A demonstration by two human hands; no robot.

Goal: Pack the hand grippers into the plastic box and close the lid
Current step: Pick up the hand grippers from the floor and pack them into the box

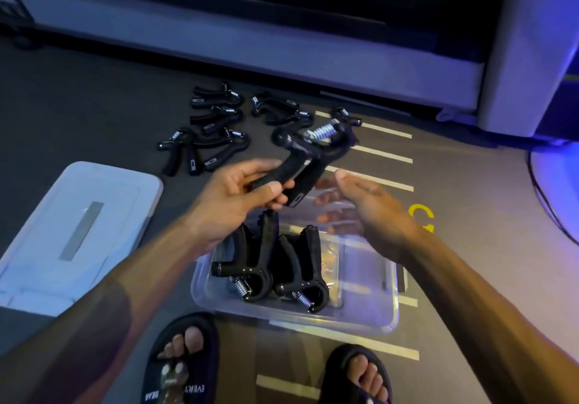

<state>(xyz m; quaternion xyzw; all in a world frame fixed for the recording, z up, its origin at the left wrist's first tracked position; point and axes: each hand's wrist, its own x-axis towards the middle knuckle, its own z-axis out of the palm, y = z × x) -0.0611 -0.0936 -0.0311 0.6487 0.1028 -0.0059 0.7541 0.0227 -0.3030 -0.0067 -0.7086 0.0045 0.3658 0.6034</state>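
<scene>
A clear plastic box (369, 319) stands on the floor between my feet, with two black hand grippers (269, 265) lying inside it, springs toward me. My left hand (238, 193) is shut on the handle of a black hand gripper (300, 153), held above the box's far edge with its spring pointing away. Just right of it, over the box's far right side, my right hand (372, 209) is open with blurred fingers. Several more hand grippers (216, 128) lie on the floor beyond. The white lid (75, 234) lies flat to the left.
A pale platform edge (250, 49) runs across the back, with a white post (529, 43) at the right. White floor stripes (376, 153) and a yellow mark (423, 215) lie right of the box. My feet in black sandals (181, 363) are at the bottom.
</scene>
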